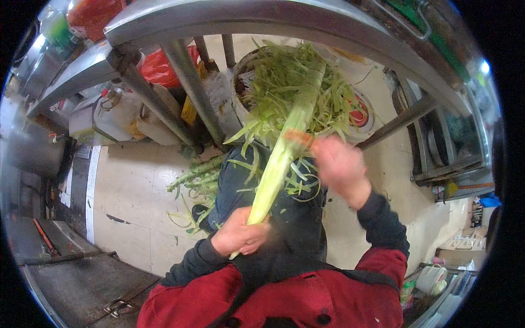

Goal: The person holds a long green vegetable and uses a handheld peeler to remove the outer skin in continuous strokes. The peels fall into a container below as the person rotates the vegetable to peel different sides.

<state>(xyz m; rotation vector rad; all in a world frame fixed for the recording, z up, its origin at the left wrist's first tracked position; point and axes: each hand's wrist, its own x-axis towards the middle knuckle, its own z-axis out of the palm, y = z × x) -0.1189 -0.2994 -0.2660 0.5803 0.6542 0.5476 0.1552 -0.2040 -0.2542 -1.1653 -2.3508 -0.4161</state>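
My left hand (239, 234) is closed round the lower end of a long celtuce stalk (274, 176). The stalk slants up and away over my lap; its near part is pale and bare, while green skin covers the far end. Blurred by motion, my right hand (342, 167) grips an orange-brown peeler (299, 138) laid across the stalk near its middle. Beyond my knees, a heap of green peelings (273, 76) fills a round bin (238, 93) and hangs over its edge. Some strips of peel (295, 180) lie on my dark apron.
A steel table (219, 27) arches over the bin, its legs (188, 82) standing left of it. More green stalks (199, 174) and scraps lie on the tiled floor (131, 191). Plastic jugs (117, 117) and a red bag (163, 68) sit at the left; a metal rack (437, 136) stands right.
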